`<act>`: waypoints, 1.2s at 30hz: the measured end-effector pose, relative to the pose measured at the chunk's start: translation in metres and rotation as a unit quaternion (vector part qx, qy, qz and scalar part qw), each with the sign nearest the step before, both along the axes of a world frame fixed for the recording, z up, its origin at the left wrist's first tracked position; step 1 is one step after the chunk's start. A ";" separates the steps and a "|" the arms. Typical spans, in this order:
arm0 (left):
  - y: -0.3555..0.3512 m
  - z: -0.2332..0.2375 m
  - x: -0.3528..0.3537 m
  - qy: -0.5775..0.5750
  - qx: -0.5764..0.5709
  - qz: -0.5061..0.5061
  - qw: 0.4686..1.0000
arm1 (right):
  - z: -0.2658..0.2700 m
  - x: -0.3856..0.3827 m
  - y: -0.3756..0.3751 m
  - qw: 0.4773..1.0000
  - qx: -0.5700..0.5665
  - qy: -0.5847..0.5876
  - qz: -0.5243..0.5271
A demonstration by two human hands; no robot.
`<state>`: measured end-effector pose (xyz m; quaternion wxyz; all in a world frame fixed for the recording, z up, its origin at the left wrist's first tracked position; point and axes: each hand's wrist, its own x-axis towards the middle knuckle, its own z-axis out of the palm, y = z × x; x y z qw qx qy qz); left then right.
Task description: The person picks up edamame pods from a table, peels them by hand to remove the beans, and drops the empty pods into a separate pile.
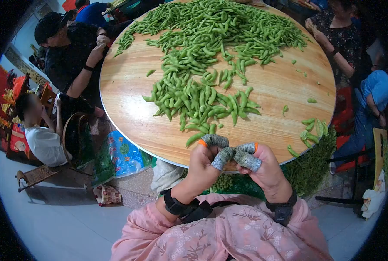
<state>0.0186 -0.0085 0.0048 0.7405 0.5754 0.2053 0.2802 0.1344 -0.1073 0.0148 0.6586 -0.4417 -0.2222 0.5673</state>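
Note:
My left hand (204, 162) and my right hand (262, 166) meet at the near edge of the round wooden table (135, 95). Grey knitted sleeves cover the thumb and a finger on each. Both hands are closed in a pinch, with their covered tips touching. Whatever lies between the tips is hidden. Just beyond my hands lies a loose heap of green soybean pods (194, 98), which joins a larger mound of pods (211, 28) at the far side. One pod (195, 138) rests close to my left hand.
At the right rim lie flattened green pods (312, 132). Below the table edge are a pile of green pods (309, 167) and a pale sack (167, 174). People sit at the left (72, 56) and right (342, 39). A wicker chair (41, 174) stands left, beside a blue plastic bag (124, 150).

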 end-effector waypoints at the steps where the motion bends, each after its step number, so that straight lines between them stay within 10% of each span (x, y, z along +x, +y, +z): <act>1: 0.000 0.001 0.000 -0.003 0.006 -0.008 1.000 | 0.000 0.000 0.000 1.000 0.000 0.000 -0.001; 11: -0.001 -0.009 -0.004 0.018 0.005 -0.001 1.000 | -0.015 -0.002 0.003 0.998 -0.002 -0.060 -0.018; 14: -0.002 -0.004 -0.008 0.060 0.095 -0.007 0.994 | -0.012 -0.001 0.003 0.999 -0.013 -0.024 -0.034; 16: -0.005 0.012 -0.014 0.252 0.348 -0.033 0.902 | -0.007 -0.001 0.001 0.998 -0.025 -0.003 -0.057; 19: -0.003 0.005 -0.013 0.191 0.474 -0.027 0.859 | -0.007 0.002 -0.003 0.999 -0.030 -0.015 -0.042; 28: 0.001 0.005 -0.010 0.117 0.196 -0.085 0.970 | -0.004 0.002 -0.008 0.999 -0.006 -0.036 -0.015; 36: 0.003 0.010 -0.010 0.123 0.211 -0.083 0.966 | -0.003 0.001 -0.001 0.998 0.011 -0.054 -0.011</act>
